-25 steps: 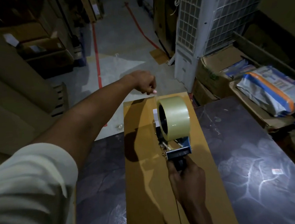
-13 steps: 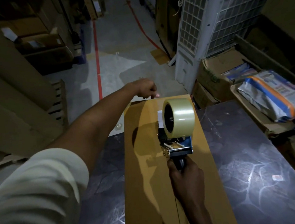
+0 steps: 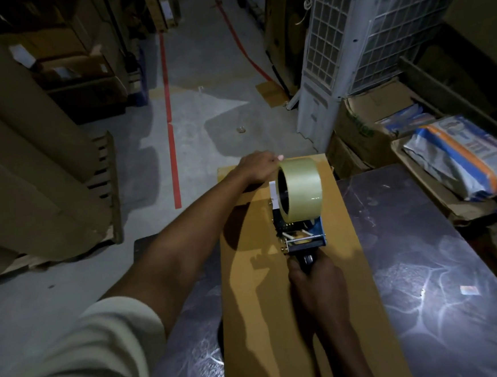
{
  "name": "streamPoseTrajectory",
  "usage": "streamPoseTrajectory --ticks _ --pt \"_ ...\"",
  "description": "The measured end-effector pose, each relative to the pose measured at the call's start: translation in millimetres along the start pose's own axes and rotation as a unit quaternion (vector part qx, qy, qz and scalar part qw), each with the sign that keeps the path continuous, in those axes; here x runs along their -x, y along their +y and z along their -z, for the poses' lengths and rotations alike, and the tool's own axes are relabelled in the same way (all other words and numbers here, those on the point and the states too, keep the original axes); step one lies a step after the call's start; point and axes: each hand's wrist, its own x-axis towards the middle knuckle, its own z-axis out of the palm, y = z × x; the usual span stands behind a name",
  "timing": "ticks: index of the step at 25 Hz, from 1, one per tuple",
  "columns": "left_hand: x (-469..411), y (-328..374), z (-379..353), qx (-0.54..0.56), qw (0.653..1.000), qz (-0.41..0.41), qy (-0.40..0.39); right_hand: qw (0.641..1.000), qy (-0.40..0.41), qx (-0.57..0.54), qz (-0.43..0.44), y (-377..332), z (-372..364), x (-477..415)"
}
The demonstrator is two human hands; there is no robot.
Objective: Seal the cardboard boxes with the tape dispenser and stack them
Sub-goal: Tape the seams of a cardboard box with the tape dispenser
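Box (image 3: 266, 320) lies w/ long axis near-to-far on table (image 3: 424, 249). R hand (image 3: 317, 284) wraps dispenser (image 3: 301, 214) handle mid-box. L hand (image 3: 256, 168) at far end, fingers curled, hold unclear. Pull prob. runs toward near end.

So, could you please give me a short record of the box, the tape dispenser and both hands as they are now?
box: long brown cardboard box lying lengthwise on the dark table
tool: blue tape dispenser on the box top, carrying a clear tape roll
right hand: grips the dispenser's handle
left hand: rests on the box's far end, fingers partly hidden behind the roll
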Motion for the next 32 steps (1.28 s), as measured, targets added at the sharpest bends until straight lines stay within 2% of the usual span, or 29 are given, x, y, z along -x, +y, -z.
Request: streamPoseTrajectory --ticks 3,8,17,19,23,29,32 --pt "-2 2 4 -0.09 0.996 0.028 0.007 1.0 -0.013 0.02 0.003 -4 2 -2" --pt "8 10 8 -0.095 0.995 0.018 0.009 0.999 -0.027 0.023 -0.003 -2 9 8" --pt "13 12 6 -0.123 0.992 0.029 0.008 0.998 -0.036 -0.008 -0.05 37 32 78" --pt "18 15 1 -0.146 0.989 -0.001 0.018 0.998 -0.039 0.004 -0.046 37 30 80" --pt "59 0 -24 -0.216 0.967 -0.113 0.076 0.999 -0.033 0.003 -0.033 40 26 81" --pt "148 -7 -57 -0.231 0.95 -0.209 0.023 0.999 -0.027 -0.003 -0.028 47 26 78" --pt "157 -15 -58 -0.212 0.948 -0.236 0.026 0.999 -0.024 -0.011 -0.032 47 26 78"
